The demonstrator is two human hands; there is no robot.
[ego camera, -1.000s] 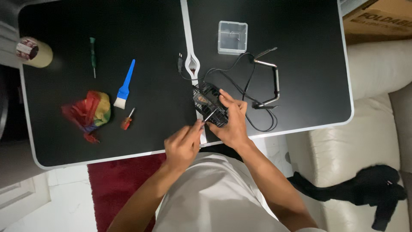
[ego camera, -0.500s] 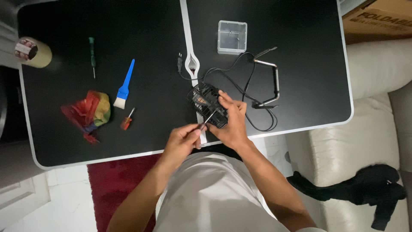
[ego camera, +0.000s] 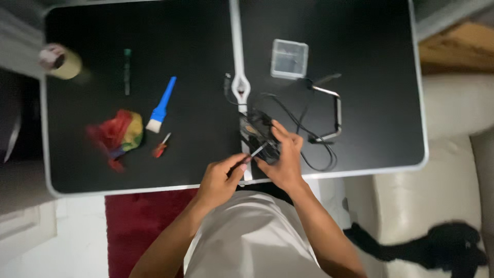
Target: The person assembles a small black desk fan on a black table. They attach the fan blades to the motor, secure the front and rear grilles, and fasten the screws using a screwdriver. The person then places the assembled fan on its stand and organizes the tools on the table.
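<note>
A small black electronic device [ego camera: 259, 133] with black cables [ego camera: 298, 121] lies near the front edge of a black table [ego camera: 195, 62]. My right hand [ego camera: 284, 159] grips the device from the near side. My left hand [ego camera: 222, 177] pinches a thin screwdriver [ego camera: 253, 153] whose metal tip points at the device. The two hands are close together, almost touching.
On the left part of the table lie a blue brush [ego camera: 162, 103], a small red screwdriver [ego camera: 160, 146], a green screwdriver [ego camera: 126, 69], a colourful cloth [ego camera: 117, 136] and a tape roll [ego camera: 60, 62]. A clear plastic box [ego camera: 289, 58] sits farther back. A pale sofa [ego camera: 453, 170] with a dark garment [ego camera: 447, 247] is on the right.
The view has shifted and blurred slightly. My left hand has edged the thin screwdriver closer to the device. My right hand stays on the device.
</note>
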